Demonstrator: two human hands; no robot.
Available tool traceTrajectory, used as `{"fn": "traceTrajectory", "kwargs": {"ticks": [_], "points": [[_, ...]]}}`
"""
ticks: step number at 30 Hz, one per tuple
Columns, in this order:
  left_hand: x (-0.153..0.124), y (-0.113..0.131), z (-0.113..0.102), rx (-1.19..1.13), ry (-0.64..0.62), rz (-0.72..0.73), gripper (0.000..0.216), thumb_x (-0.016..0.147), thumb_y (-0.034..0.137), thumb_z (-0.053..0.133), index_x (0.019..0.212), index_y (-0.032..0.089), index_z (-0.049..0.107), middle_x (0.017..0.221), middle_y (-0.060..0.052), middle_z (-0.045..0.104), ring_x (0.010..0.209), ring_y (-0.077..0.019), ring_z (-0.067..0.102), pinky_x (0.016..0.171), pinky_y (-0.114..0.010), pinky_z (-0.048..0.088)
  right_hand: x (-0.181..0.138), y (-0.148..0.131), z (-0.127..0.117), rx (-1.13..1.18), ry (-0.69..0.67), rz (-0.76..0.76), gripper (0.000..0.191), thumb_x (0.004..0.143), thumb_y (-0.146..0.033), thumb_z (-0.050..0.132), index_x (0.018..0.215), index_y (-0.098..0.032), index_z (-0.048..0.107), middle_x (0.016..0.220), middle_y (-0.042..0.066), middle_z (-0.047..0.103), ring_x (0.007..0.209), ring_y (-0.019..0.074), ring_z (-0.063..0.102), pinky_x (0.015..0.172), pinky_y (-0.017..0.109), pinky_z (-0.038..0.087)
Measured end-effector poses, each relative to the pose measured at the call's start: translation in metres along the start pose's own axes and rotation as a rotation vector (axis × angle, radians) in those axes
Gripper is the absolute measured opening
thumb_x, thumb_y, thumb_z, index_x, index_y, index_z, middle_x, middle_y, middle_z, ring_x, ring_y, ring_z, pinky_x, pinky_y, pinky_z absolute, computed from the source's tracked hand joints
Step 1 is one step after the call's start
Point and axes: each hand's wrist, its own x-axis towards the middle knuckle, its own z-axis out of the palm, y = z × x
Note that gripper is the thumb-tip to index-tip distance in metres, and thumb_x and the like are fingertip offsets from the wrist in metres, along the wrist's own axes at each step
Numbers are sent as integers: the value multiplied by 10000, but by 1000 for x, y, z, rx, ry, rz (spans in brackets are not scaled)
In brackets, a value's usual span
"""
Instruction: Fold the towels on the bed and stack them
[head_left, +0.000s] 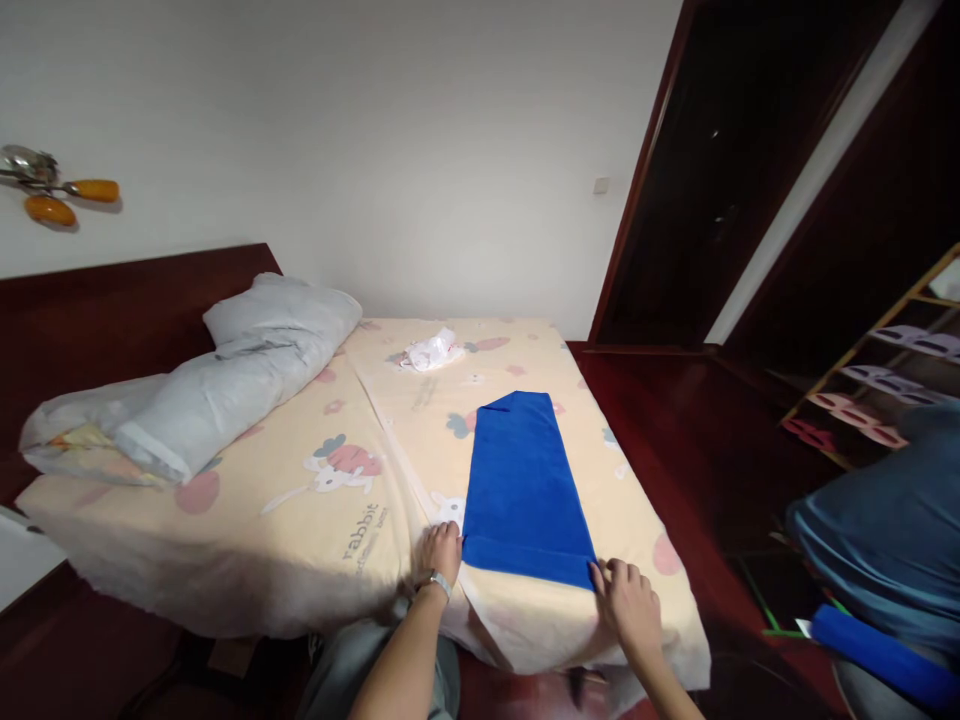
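A blue towel point(525, 480) lies spread flat on the bed, its far left corner folded over at an angle. A crease runs across it close to the near edge. My left hand point(444, 550), with a watch on the wrist, pinches the near left corner between curled fingers. At the near right corner, my right hand point(628, 598) grips the cloth between thumb and fingers. The parts of the corners inside my fingers are hidden. Beneath the towel is a cream bedsheet point(285, 560) printed with rabbits and carrots.
A grey quilt point(255, 350) is bunched by the dark headboard point(135, 310). A crumpled white plastic bag point(433, 351) lies farther back on the bed. To the right, a rolled blue cloth point(885, 655) rests by dark blue fabric point(885, 520), below a shoe rack point(862, 345).
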Motion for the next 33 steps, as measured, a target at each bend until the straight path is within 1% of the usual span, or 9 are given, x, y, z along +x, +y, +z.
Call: {"fn": "traceTrajectory", "kwargs": {"ticks": [2, 4, 8, 11, 16, 21, 25, 30, 33], "points": [[-2, 0, -9, -31, 37, 71, 259, 965, 210, 376, 967, 201, 635, 1002, -95, 655, 997, -229, 560, 896, -343, 392, -3, 6, 2, 132, 45, -53, 409, 943, -463, 365, 1033, -154, 617, 1026, 185, 647, 872, 306, 619, 752, 425, 476], [-6, 1, -15, -37, 7, 213, 260, 944, 178, 377, 971, 217, 633, 1016, -87, 640, 1025, -223, 541, 929, -342, 382, -6, 13, 4, 274, 36, -157, 364, 927, -417, 400, 1098, -178, 616, 1133, 178, 630, 988, 309, 610, 845, 447, 489], [-15, 5, -11, -46, -143, 503, 317, 831, 159, 520, 1124, 252, 602, 1217, -64, 588, 1157, -230, 489, 1026, -348, 344, -8, 23, 6, 448, -149, -333, 423, 857, -337, 497, 1256, -220, 578, 1287, 121, 606, 1196, 291, 559, 1025, 463, 459], [-17, 3, 1, -44, -192, 464, 407, 802, 162, 552, 1198, 255, 569, 1282, -60, 568, 1185, -234, 485, 1030, -342, 352, -2, 24, 6, 492, -232, -339, 455, 837, -294, 491, 1268, -185, 592, 1317, 126, 607, 1220, 282, 565, 1073, 460, 447], [-6, -9, 7, 15, -225, 337, 302, 819, 119, 508, 1073, 239, 618, 1119, -65, 636, 1082, -223, 546, 941, -331, 401, 11, 28, 9, 564, -228, -312, 413, 842, -283, 469, 1202, -175, 640, 1253, 127, 656, 1160, 268, 613, 1054, 456, 473], [2, -13, 3, -68, -187, 331, 191, 809, 126, 552, 927, 236, 655, 1059, -42, 656, 1063, -202, 553, 916, -307, 404, 19, 33, 15, 704, -235, -95, 397, 820, -348, 487, 1131, -187, 674, 1177, 98, 700, 1111, 261, 646, 1008, 425, 513], [3, -13, 4, -130, -161, 324, 207, 787, 126, 596, 940, 246, 667, 1057, -19, 676, 1070, -193, 556, 944, -318, 388, 21, 36, 18, 748, -248, -72, 382, 786, -394, 548, 1071, -200, 713, 1177, 96, 707, 1126, 275, 637, 1028, 428, 496], [5, -19, 10, -193, -174, 309, 369, 773, 151, 624, 1097, 319, 680, 1160, 19, 684, 1134, -199, 551, 1003, -350, 370, 21, 38, 20, 767, -265, -61, 384, 795, -406, 547, 1056, -192, 730, 1188, 106, 702, 1139, 288, 625, 1043, 447, 476], [11, -21, 18, -289, -154, 253, 261, 806, 201, 607, 1011, 297, 738, 1116, 7, 715, 1096, -197, 583, 1008, -335, 390, 24, 35, 18, 818, -243, -11, 426, 827, -474, 526, 1081, -195, 723, 1178, 102, 707, 1146, 295, 618, 1046, 452, 466]]}}
